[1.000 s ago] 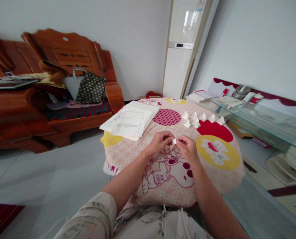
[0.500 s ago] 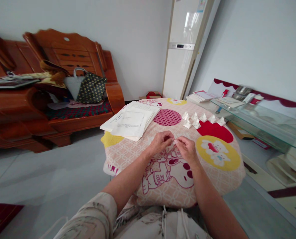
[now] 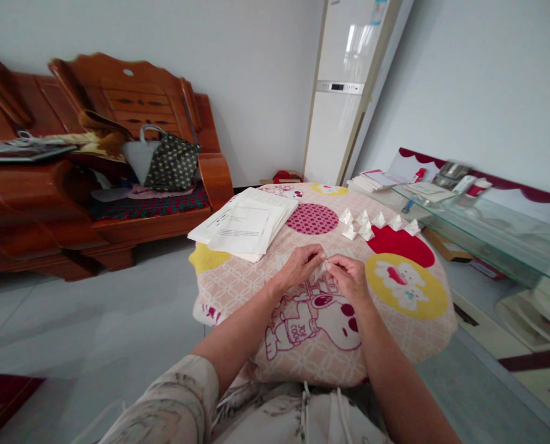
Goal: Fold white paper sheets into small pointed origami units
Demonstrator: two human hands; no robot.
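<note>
My left hand (image 3: pixel 301 265) and my right hand (image 3: pixel 348 275) meet over the middle of the cloth-covered table (image 3: pixel 238 290). Fingers and thumbs are pinched together on a small white piece of paper (image 3: pixel 324 265) between them. Most of that paper is covered by the fingers, so its shape is hard to make out. Beyond my right hand, several small folded paper shapes (image 3: pixel 365 231) with pointed tops stand in two rows. A stack of printed paper sheets (image 3: pixel 243 229) lies to the far left of my hands.
A glass shelf (image 3: pixel 497 225) with cups and papers runs along the right side, close to the table. Another pile of papers (image 3: pixel 372 180) sits at the table's far right. On the left stands a wooden sofa (image 3: pixel 118 234) with bags; behind is a tall white air conditioner (image 3: pixel 333 123).
My fingertips have shifted slightly apart, and a bit more of the white paper shows between them. The view has moved a little; the paper shapes and sheets stay in place.
</note>
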